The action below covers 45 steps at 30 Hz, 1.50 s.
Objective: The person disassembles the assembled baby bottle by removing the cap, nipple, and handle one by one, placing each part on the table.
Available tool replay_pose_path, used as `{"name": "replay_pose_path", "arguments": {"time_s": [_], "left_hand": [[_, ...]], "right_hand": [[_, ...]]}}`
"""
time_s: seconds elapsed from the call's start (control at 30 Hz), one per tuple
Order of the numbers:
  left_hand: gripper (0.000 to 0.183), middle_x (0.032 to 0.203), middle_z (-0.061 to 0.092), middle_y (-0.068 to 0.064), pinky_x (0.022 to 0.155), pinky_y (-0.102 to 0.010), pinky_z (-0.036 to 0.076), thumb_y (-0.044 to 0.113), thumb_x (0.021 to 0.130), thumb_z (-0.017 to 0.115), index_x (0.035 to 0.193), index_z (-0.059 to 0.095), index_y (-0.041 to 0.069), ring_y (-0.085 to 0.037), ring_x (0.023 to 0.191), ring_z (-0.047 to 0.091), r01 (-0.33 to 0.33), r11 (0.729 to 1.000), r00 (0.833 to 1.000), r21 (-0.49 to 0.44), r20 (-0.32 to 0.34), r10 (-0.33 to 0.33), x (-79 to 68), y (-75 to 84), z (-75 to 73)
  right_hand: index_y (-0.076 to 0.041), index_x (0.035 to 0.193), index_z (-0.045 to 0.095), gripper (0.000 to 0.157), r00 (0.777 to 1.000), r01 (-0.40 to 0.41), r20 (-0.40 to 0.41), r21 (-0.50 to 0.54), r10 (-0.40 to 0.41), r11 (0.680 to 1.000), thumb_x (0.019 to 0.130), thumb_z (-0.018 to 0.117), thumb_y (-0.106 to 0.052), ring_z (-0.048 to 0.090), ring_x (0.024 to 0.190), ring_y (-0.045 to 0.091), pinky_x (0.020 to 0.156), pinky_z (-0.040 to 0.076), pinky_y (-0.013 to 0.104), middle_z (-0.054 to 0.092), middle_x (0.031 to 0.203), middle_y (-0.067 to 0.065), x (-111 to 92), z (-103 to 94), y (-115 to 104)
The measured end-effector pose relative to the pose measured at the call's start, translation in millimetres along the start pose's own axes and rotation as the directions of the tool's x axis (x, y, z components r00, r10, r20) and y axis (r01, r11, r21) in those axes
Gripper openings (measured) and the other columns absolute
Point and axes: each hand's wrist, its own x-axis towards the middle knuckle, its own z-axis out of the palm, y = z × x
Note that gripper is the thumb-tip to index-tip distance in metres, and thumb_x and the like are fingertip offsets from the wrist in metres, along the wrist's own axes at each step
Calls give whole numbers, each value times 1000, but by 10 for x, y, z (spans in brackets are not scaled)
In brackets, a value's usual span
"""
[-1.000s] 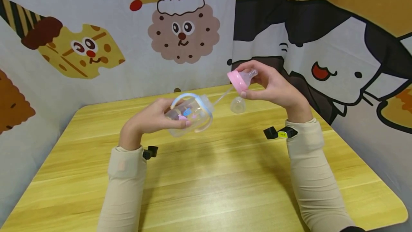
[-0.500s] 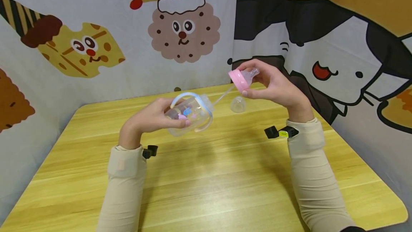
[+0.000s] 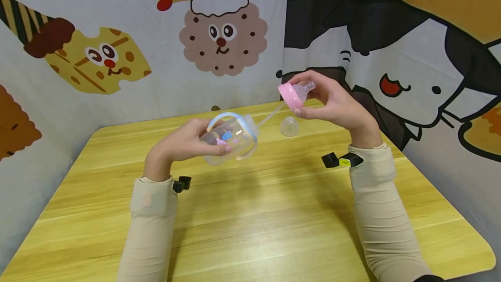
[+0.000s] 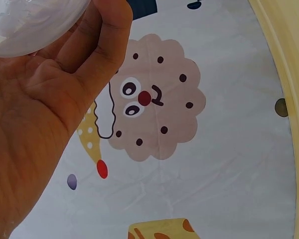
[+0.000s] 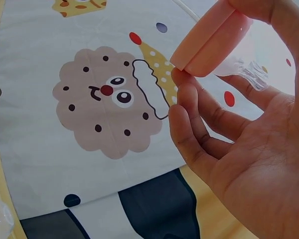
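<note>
My left hand [image 3: 188, 141] grips a clear baby bottle [image 3: 242, 141] round its body. The bottle is tilted, its open mouth pointing up to the right, and it has blue-and-cream handles and small printed figures. In my right hand [image 3: 332, 101] a pink collar [image 3: 290, 96] with a clear teat [image 3: 308, 87] is pinched between thumb and fingers. A thin straw [image 3: 271, 115] runs from the collar down toward the bottle mouth; collar and bottle stand apart. In the left wrist view only the rounded bottle base [image 4: 30, 30] shows. The right wrist view shows the pink collar [image 5: 212, 42] at the fingertips.
A clear dome cap [image 3: 289, 127] stands on the wooden table [image 3: 250, 230], behind and below the right hand. Printed cloth [image 3: 156, 21] hangs behind the table and at its sides. Both wrists carry small black cameras [image 3: 182, 184].
The pink collar and right hand have shifted very slightly to the right and up since a second ago. The left hand and the bottle hold nearly the same position.
</note>
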Motion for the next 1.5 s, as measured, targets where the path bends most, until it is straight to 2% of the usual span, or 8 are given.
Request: {"name": "replay_pose_path", "arguments": {"time_s": [0.2,0.53,0.9,1.5], "left_hand": [[35,93,68,-5,69,-37,55,34,83,76,112,65,17,-24,78,63,10,1000,1000,-6,-6,-10,-17,-8,-7],[35,96,67,-7,70,-36,55,33,83,76,114,64,23,-22,79,64,7,1000,1000,8,-19,-7,-33,-10,-40],[38,92,65,-7,70,-35,54,33,83,77,113,64,12,-21,79,61,21,1000,999,22,-40,-20,-52,-34,-55],[36,91,65,-5,69,-35,54,31,82,79,114,64,22,-21,79,61,19,1000,998,-12,-61,-20,-84,-28,-93]], "right_hand": [[-4,130,53,58,1000,-11,-13,-5,11,1000,77,74,5,51,100,27,90,43,32,56,122,11,-7,3,-24],[-7,130,53,57,999,-20,-25,7,20,1000,78,74,3,51,100,28,89,43,34,56,126,8,-6,-13,-33],[-7,130,53,56,998,-30,-50,6,30,1000,78,74,3,51,101,29,88,43,32,54,127,7,-11,-30,-15],[-9,129,54,54,998,-33,-47,4,34,999,79,73,1,51,101,29,88,43,33,54,126,7,-23,-18,-42]]}}
